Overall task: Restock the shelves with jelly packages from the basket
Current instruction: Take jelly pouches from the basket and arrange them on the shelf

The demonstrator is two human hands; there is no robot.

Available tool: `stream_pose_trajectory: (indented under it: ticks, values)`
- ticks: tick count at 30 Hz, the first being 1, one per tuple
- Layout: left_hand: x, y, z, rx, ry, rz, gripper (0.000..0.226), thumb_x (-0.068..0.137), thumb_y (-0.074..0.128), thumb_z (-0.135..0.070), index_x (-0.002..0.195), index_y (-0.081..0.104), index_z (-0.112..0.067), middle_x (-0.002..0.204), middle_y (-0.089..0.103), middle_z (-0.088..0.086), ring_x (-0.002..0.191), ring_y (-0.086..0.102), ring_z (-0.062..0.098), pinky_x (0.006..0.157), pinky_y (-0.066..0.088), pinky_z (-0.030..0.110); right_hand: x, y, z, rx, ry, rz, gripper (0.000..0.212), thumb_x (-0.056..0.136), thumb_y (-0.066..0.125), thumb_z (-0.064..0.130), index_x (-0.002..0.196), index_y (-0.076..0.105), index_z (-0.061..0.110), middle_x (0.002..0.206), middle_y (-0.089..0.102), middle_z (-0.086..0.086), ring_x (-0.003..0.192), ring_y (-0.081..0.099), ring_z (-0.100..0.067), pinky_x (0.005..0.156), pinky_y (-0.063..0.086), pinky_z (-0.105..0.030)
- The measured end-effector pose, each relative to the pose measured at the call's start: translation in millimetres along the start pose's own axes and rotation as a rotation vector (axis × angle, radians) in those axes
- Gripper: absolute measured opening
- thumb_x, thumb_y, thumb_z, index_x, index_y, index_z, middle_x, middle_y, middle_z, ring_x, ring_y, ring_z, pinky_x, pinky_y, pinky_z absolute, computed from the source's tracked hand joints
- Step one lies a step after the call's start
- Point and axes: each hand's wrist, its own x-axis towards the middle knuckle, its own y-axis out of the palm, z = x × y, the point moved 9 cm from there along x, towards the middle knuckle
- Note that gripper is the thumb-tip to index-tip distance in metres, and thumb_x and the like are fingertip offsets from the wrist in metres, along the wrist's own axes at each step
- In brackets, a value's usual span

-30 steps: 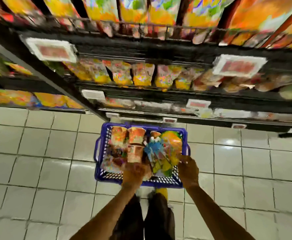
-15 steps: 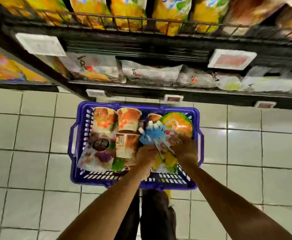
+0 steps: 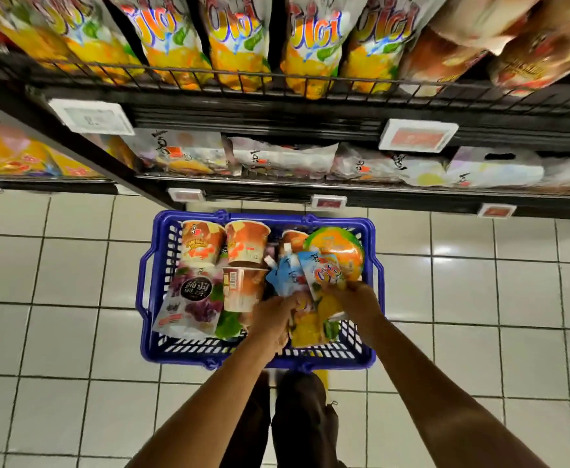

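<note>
Since a second ago, both hands have been brought from the near rim of the basket (image 3: 263,217) in onto the spouted pouches (image 3: 287,276) in its right half.

Left hand (image 3: 275,315): fingers curled round the pouch bottoms.

Right hand (image 3: 356,298): fingers pinched on the same bundle, just beside the orange tub (image 3: 341,246).

The pick is judged begun, with nothing lifted clear yet.

Cups (image 3: 246,243) crowd the left side, so a straight upward lift is favoured. The lower shelf (image 3: 260,194) edge lies just beyond the far rim. It is already lined with flat packs, and little open room is seen.
</note>
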Motion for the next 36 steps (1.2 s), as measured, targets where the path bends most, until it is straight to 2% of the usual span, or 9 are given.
stream_pose_trajectory:
  ticks: [5,10,12,16,18,23,27,31,36]
  values:
    - [-81,-57,-35,-0.332,0.045,0.075,0.008,0.09,0.056,-0.008,0.089,0.064,-0.008,0.05,0.063,-0.005,0.04,0.058,0.006,0.036,0.043,0.017,-78,-1,47,0.272,-0.065,0.014,0.019,0.077,0.079,0.014,0.092,0.07,0.021,0.091,0.076,0.0,0.092,0.072,-0.028,0.086,0.056,-0.056]
    - [-188,-100,-113,-0.502,0.213,0.201,0.019,0.092,0.055,-0.015,0.106,0.066,-0.009,0.09,0.076,0.011,0.076,0.073,0.02,0.06,0.057,0.03,-181,-2,131,0.338,-0.182,0.07,0.055,0.072,0.079,-0.004,0.122,0.06,0.007,0.112,0.071,-0.017,0.105,0.067,-0.036,0.093,0.053,-0.053]
    - [-240,-113,-149,-0.534,0.259,0.254,0.029,0.087,0.059,-0.02,0.112,0.067,-0.007,0.099,0.075,0.017,0.079,0.074,0.025,0.06,0.058,0.033,-228,-7,177,0.296,-0.288,0.08,0.06,0.07,0.078,-0.01,0.125,0.057,0.005,0.112,0.07,-0.018,0.102,0.067,-0.034,0.092,0.054,-0.048]
    - [-343,-142,-227,-0.611,0.455,0.239,0.023,0.094,0.053,-0.021,0.103,0.068,-0.007,0.084,0.077,0.01,0.068,0.073,0.017,0.057,0.059,0.029,-329,-18,266,0.293,-0.47,0.151,0.031,0.076,0.072,-0.011,0.099,0.068,0.009,0.074,0.075,0.002,0.063,0.069,-0.005,0.054,0.053,-0.017]
    - [-400,-155,-265,-0.638,0.55,0.251,0.026,0.098,0.049,-0.023,0.11,0.067,-0.008,0.09,0.076,0.009,0.072,0.073,0.016,0.061,0.061,0.03,-379,-26,310,0.314,-0.55,0.17,0.026,0.078,0.069,-0.012,0.099,0.068,0.004,0.067,0.074,0.005,0.055,0.067,-0.002,0.047,0.048,-0.014]
    - [-528,-181,-338,-0.6,0.819,0.31,0.042,0.089,0.056,-0.03,0.124,0.06,-0.008,0.115,0.071,0.014,0.094,0.071,0.02,0.085,0.058,0.041,-489,-43,398,0.368,-0.708,0.254,0.036,0.074,0.076,0.021,0.107,0.07,0.008,0.089,0.076,-0.005,0.072,0.071,-0.017,0.06,0.057,-0.027]
    - [-622,-214,-384,-0.584,1.073,0.3,0.035,0.078,0.066,-0.015,0.112,0.063,-0.012,0.099,0.076,0.005,0.084,0.073,0.014,0.065,0.059,0.025,-562,-57,461,0.379,-0.864,0.252,0.047,0.066,0.075,0.034,0.106,0.07,0.01,0.1,0.076,-0.006,0.088,0.072,-0.02,0.067,0.058,-0.029]
    - [-699,-246,-425,-0.564,1.244,0.296,0.038,0.073,0.069,-0.016,0.111,0.065,-0.013,0.098,0.077,0.005,0.082,0.073,0.012,0.065,0.058,0.024,-626,-64,516,0.393,-1.023,0.243,0.034,0.064,0.078,0.031,0.093,0.072,0.015,0.092,0.077,-0.006,0.075,0.073,-0.018,0.053,0.056,-0.025]
    - [-770,-292,-474,-0.481,1.412,0.204,0.029,0.08,0.07,-0.008,0.108,0.066,-0.015,0.095,0.077,0.003,0.078,0.072,0.012,0.061,0.058,0.025,-702,-65,581,0.447,-1.244,0.201,0.033,0.073,0.07,0.022,0.104,0.066,0.011,0.092,0.077,0.0,0.078,0.072,-0.012,0.063,0.059,-0.026]
